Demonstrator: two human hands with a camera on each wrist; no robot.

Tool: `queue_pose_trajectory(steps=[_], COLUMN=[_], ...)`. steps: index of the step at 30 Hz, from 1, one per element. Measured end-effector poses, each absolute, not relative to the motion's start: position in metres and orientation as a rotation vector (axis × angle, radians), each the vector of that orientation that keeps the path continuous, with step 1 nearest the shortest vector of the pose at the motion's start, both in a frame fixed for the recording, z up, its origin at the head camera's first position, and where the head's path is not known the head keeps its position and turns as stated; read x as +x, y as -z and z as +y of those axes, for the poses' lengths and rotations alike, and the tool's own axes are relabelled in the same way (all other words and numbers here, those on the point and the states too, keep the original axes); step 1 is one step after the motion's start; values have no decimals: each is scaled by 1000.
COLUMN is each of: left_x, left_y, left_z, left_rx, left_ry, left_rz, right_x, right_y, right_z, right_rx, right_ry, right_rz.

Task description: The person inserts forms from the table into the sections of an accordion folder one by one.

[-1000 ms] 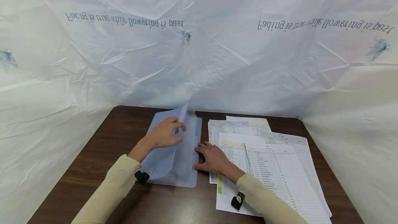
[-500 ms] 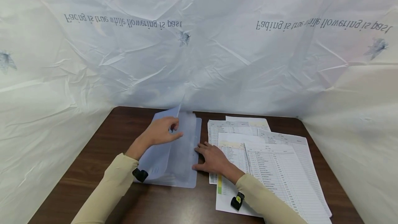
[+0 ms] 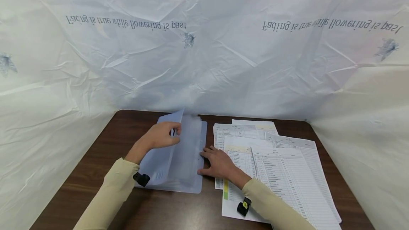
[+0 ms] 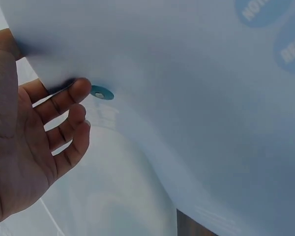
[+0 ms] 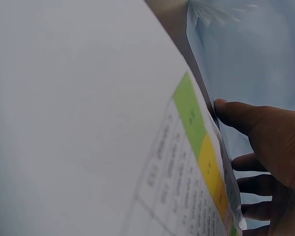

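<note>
We record a translucent pale-blue plastic folder [image 3: 186,168] on the dark brown wood-grain counter [image 3: 83,166], lying between the hands. The left hand [image 3: 160,136] is over its left portion, fingers curled round the free edge of the raised cover [image 3: 158,164]; in the left wrist view we note a small round teal fastener [image 4: 102,92] just beside a fingertip. The right hand [image 3: 218,162] has its fingers spread and relaxed, gripping nothing, tips touching the folder's right margin. To the folder's right we find overlapping white sheets printed with tables [image 3: 287,176], the right forearm crossing above them.
</note>
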State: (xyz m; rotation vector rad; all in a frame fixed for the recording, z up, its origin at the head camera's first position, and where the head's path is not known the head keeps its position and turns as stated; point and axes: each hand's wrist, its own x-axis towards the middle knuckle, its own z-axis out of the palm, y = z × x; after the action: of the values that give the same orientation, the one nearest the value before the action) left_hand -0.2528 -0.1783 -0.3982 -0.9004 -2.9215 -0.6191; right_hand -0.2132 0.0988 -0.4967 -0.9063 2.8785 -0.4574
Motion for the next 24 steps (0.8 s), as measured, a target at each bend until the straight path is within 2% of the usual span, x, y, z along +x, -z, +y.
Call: queue_pose_trajectory(steps=[13, 24], left_x=[-255, -255], left_y=[402, 407], left_z=[-194, -198], left_rx=[-959, -916], left_ry=[935, 1008], left_rz=[-2837, -2777], right_x=[-212, -210], right_y=[494, 495], right_z=[99, 101], right_rx=[-904, -888], right_ry=[485, 579], right_rz=[2875, 2897])
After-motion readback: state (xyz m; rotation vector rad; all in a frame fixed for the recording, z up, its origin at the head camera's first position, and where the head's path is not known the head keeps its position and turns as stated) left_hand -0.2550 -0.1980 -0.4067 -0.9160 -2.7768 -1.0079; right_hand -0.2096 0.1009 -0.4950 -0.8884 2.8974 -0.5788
